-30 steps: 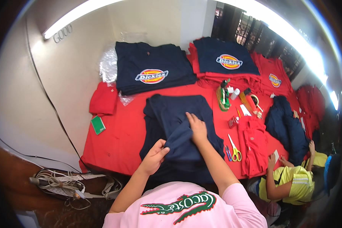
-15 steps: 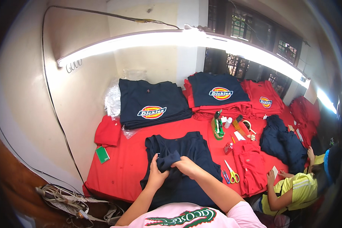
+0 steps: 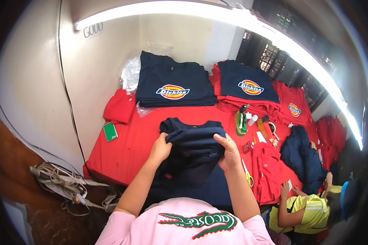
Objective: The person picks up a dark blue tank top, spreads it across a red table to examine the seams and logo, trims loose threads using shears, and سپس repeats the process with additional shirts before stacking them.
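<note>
We pinch the folded navy cotton shirt [image 3: 194, 153] at both ends, left hand [image 3: 160, 149] and right hand [image 3: 229, 153] fingers clenched on its fold, keeping it level above the red-covered surface [image 3: 131, 151].

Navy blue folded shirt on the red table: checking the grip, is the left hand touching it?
Touching. The head view shows the left hand gripping the navy blue folded shirt's left edge.

Both hands [image 3: 194, 149] on navy shirt [image 3: 194, 157]
</note>
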`<state>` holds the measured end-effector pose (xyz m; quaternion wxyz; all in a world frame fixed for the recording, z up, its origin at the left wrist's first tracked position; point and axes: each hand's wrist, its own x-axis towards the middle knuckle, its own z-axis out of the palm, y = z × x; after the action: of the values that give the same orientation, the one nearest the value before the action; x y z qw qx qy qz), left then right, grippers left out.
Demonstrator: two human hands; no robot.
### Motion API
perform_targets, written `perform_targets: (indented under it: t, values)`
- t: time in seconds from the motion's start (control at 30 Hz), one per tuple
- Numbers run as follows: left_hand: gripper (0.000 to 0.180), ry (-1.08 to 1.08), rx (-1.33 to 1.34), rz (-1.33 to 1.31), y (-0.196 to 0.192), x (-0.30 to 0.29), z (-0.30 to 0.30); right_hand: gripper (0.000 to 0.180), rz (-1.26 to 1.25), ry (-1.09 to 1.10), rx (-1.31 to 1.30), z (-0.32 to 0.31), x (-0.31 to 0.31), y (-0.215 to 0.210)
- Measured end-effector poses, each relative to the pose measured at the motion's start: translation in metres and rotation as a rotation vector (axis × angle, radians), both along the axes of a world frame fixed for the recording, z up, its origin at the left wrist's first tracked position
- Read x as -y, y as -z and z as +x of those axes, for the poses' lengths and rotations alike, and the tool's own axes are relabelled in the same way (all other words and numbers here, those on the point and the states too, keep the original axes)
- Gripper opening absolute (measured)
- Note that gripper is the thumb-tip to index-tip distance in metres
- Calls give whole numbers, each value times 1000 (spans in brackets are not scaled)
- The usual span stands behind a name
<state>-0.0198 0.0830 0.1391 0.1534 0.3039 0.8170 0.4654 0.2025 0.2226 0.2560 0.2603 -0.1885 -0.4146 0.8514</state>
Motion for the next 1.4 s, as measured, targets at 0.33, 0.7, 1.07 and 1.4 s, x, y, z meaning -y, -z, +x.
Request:
perform_targets:
  t: [0.33, 0.7, 1.07, 1.4]
  values:
    - [45, 1091, 1440, 803, -98, 9, -8, 56, 1321, 165, 923, -40, -22, 97]
    - [65, 336, 318, -463, 78, 16, 5, 53, -363, -476, -400, 4, -4, 47]
    - [64, 767, 1645, 1097, -42, 12, 30, 67, 5, -417, -392, 38, -54, 29]
    - [49, 903, -609, -1070, -201, 54, -15, 45, 1418, -428, 553, 121, -107, -115]
